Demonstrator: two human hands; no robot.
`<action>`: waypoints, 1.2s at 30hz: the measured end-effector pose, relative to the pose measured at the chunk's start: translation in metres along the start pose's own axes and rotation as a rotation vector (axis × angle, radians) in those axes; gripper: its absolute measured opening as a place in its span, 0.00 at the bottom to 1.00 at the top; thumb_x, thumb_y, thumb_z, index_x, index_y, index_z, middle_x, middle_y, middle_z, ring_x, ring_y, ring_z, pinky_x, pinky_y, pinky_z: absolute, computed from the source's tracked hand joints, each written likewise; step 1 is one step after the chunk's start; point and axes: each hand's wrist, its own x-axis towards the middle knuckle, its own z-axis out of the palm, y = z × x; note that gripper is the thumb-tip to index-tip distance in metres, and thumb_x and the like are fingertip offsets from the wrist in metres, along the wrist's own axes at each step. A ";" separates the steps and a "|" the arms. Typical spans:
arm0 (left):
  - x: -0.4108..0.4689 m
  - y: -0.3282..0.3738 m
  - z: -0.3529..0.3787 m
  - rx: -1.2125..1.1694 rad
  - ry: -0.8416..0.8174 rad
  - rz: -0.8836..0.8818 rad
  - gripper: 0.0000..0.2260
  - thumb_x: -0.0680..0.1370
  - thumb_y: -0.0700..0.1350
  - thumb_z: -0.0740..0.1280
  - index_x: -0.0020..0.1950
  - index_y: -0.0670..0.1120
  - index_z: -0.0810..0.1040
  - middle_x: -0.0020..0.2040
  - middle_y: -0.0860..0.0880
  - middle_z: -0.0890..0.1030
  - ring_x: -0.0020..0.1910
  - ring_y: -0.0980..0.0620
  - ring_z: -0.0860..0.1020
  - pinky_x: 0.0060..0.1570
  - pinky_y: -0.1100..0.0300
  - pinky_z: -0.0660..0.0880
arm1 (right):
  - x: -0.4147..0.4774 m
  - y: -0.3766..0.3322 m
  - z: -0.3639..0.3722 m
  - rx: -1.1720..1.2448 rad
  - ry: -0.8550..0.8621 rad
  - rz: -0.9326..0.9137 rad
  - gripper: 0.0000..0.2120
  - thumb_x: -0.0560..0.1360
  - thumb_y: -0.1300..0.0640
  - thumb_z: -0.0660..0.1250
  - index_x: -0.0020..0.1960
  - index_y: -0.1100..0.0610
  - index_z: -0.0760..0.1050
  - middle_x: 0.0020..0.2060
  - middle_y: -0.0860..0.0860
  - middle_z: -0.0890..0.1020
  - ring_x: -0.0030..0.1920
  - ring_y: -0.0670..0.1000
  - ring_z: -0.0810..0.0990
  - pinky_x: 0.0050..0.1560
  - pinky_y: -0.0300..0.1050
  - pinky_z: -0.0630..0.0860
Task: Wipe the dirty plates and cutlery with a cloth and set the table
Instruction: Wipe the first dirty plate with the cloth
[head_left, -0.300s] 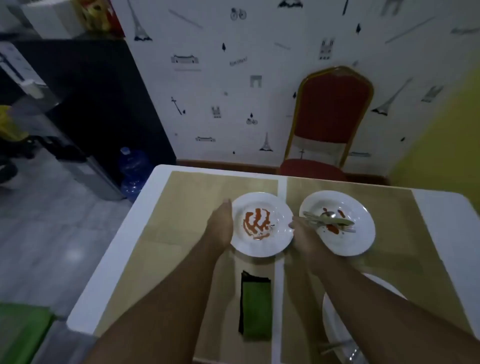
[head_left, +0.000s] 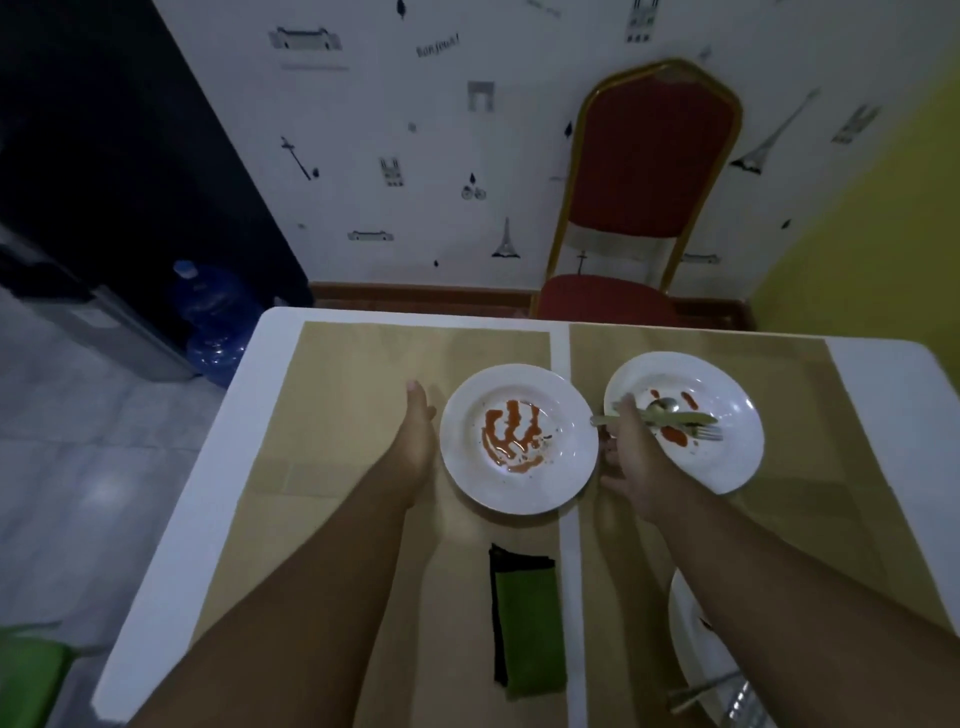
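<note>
A white plate smeared with red sauce (head_left: 519, 439) lies on the tan mat in the middle of the table. My left hand (head_left: 420, 431) rests edge-on against its left rim, fingers straight. To the right, a second sauce-stained plate (head_left: 727, 462) carries a spoon, knife and fork (head_left: 680, 420). My right hand (head_left: 631, 460) sits in the gap between the two plates, its fingers lying over the cutlery handles; whether it grips them is unclear. A folded green cloth (head_left: 530, 634) lies near the front edge. My right forearm partly hides a third plate (head_left: 688, 644) with cutlery (head_left: 701, 693).
The white table (head_left: 249, 415) carries two tan mats (head_left: 337, 467). A red chair with a gold frame (head_left: 649, 182) stands behind the far edge. A blue water bottle (head_left: 218, 322) and a dark cabinet stand on the floor to the left.
My right hand has shifted up and right, from the left plate's rim onto the cutlery handles. My left hand stays at the plate's left rim. The view has moved closer.
</note>
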 end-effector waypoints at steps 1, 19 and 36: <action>0.007 0.000 -0.001 0.006 -0.014 -0.042 0.35 0.81 0.68 0.39 0.81 0.48 0.57 0.80 0.45 0.61 0.78 0.42 0.61 0.74 0.43 0.59 | 0.003 0.000 0.004 -0.025 0.027 0.032 0.26 0.79 0.36 0.48 0.62 0.55 0.70 0.48 0.51 0.80 0.44 0.49 0.78 0.39 0.44 0.73; 0.044 0.002 -0.005 -0.114 -0.082 -0.199 0.33 0.83 0.65 0.43 0.76 0.44 0.65 0.44 0.50 0.75 0.41 0.51 0.74 0.46 0.45 0.73 | 0.033 -0.006 0.027 -0.142 0.134 0.151 0.25 0.76 0.32 0.49 0.56 0.50 0.72 0.51 0.52 0.81 0.50 0.52 0.79 0.48 0.50 0.75; 0.017 -0.029 -0.027 -0.037 -0.022 -0.090 0.19 0.84 0.57 0.53 0.53 0.49 0.80 0.50 0.44 0.83 0.48 0.44 0.82 0.47 0.45 0.80 | 0.013 0.013 0.015 0.005 0.078 0.133 0.25 0.76 0.34 0.56 0.62 0.51 0.72 0.53 0.51 0.82 0.53 0.53 0.80 0.47 0.49 0.78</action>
